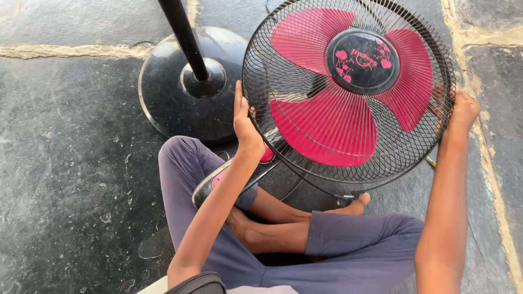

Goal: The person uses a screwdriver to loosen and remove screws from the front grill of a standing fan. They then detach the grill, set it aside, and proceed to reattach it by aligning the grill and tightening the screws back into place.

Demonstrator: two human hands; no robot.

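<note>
Dark stone floor (71,179) under me, fan (348,90) tipped over my crossed legs, left hand (243,117) and right hand (460,109) both gripping its wire guard's rim, so I'd keep even pressure, fingers outside the mesh.

Open stone floor (71,163) left of the fan guard (348,92); round stand base (188,81) and pole (185,35) crowding its upper left; crossed legs (283,234) blocking below.

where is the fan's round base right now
The round base stands on the stone floor at upper left of the head view, just left of the fan cage and the left hand.
</note>
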